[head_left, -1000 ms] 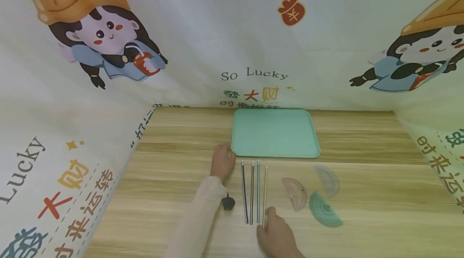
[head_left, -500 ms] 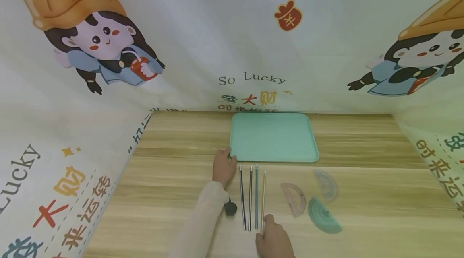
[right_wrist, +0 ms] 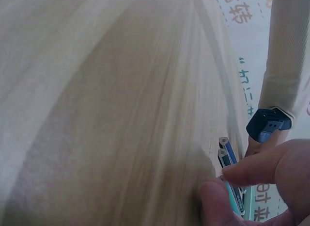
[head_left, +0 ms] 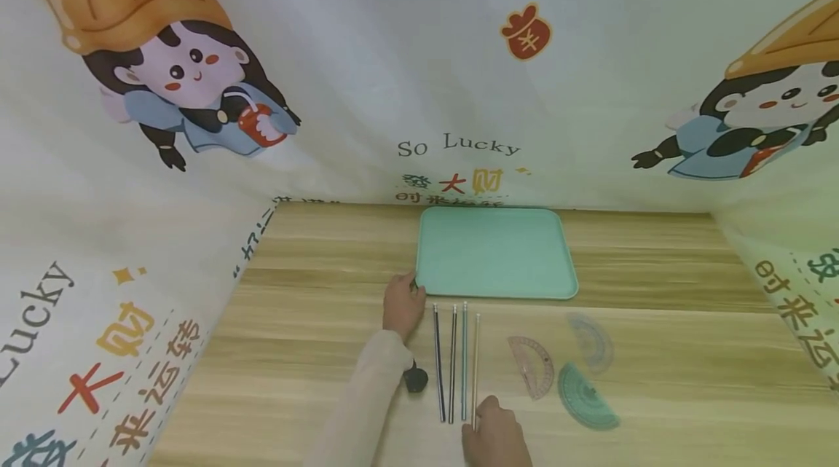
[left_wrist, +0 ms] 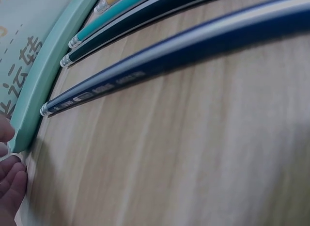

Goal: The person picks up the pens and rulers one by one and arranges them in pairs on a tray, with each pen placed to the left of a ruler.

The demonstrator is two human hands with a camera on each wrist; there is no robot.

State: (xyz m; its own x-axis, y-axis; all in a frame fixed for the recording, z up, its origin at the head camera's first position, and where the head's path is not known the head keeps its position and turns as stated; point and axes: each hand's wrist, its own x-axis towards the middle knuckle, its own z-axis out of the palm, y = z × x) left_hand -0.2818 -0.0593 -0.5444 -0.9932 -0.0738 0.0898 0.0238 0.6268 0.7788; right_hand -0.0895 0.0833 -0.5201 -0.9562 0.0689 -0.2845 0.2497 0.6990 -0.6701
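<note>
My left hand [head_left: 403,304] is at the near left corner of a mint-green tray [head_left: 498,252], thumb and fingers pinching the corner. In the left wrist view those fingertips [left_wrist: 12,185] show at the tray's corner [left_wrist: 30,114]. My right hand [head_left: 494,434] pinches the near end of a yellow pencil [head_left: 476,358], the rightmost in a row. Beside it lie a teal pencil [head_left: 465,361], a black pencil [head_left: 453,365] and a dark blue pencil [head_left: 438,361]. Their eraser ends point at the tray. In the right wrist view my thumb and finger [right_wrist: 254,168] partly cover the pencils.
Right of the pencils lie a pink protractor [head_left: 532,367], a clear bluish protractor [head_left: 591,342] and a green protractor [head_left: 587,395]. A black wrist camera [head_left: 416,379] hangs at my left sleeve. A printed cloth [head_left: 354,88] walls the wooden table [head_left: 668,350] at back and sides.
My right hand has shifted the yellow pencil slightly left, and its far end stands closer to the teal pencil. The left hand stays at the tray corner. The head view has tilted slightly.
</note>
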